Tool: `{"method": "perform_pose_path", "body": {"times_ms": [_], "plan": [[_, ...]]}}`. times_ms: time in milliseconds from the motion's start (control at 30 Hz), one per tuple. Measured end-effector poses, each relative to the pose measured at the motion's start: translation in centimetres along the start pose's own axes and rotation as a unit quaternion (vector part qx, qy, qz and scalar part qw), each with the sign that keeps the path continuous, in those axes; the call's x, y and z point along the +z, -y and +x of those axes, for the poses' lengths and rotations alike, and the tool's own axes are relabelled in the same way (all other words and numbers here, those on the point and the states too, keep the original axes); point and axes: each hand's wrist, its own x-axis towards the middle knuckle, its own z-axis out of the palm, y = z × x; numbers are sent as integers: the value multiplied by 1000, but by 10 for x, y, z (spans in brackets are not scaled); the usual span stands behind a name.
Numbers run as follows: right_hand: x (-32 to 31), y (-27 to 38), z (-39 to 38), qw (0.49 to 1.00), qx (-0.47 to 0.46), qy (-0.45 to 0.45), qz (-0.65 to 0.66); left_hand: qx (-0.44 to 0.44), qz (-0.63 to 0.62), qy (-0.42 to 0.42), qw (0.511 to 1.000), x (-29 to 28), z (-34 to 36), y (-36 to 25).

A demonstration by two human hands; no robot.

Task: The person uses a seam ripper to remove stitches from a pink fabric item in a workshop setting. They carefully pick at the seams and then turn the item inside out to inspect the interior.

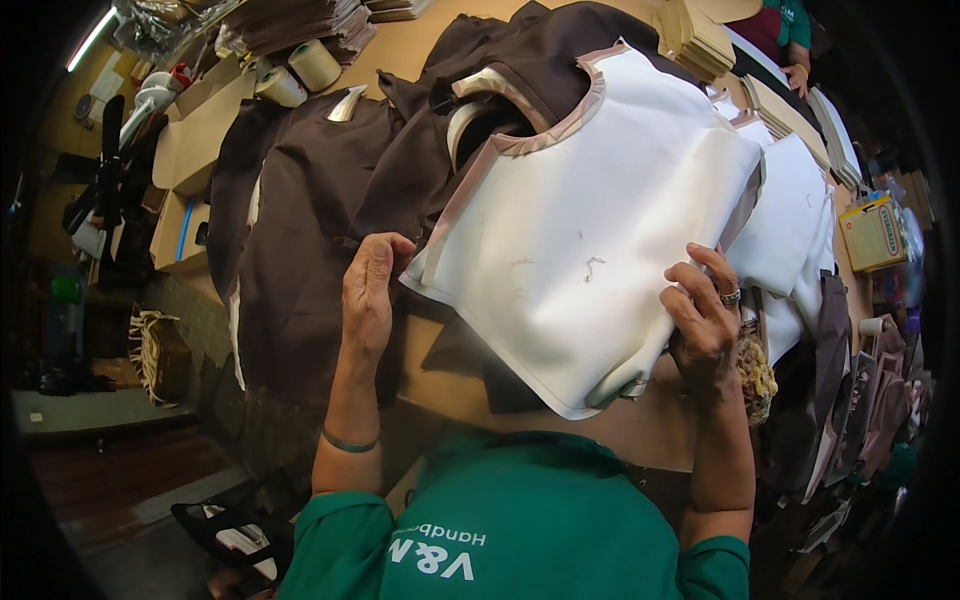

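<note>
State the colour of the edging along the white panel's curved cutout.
Pinkish-tan edging, shown in the head view.

It's a single head-worn fisheye, looking steeply down past the green shirt (550, 520) at the near edge and out over the tabletop (645, 440)! Close range on the left hand (372, 285) and right hand (703, 330), while the sweep runs wide, from a lit tube (92, 40), far left, to a co-worker (793, 28), far right, straight edges bowing.
</note>
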Motion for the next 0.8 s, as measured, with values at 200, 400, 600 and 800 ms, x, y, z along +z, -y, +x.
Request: {"method": "perform_pose_path", "body": {"times_ms": [200,400,600,800], "plan": [[-9,2,2,1000,15,1,-8,-36,-28,23,999,-1,8,11],[-11,3,3,999,29,4,-19,-60,-22,53,997,-8,16,18],[-9,0,7,996,-6,-9,-86,-133,-83,98,983,-7,18,1],[-2,29,0,999,-16,-10,-33,-74,-35,115,990,-30,22,-7]]}}
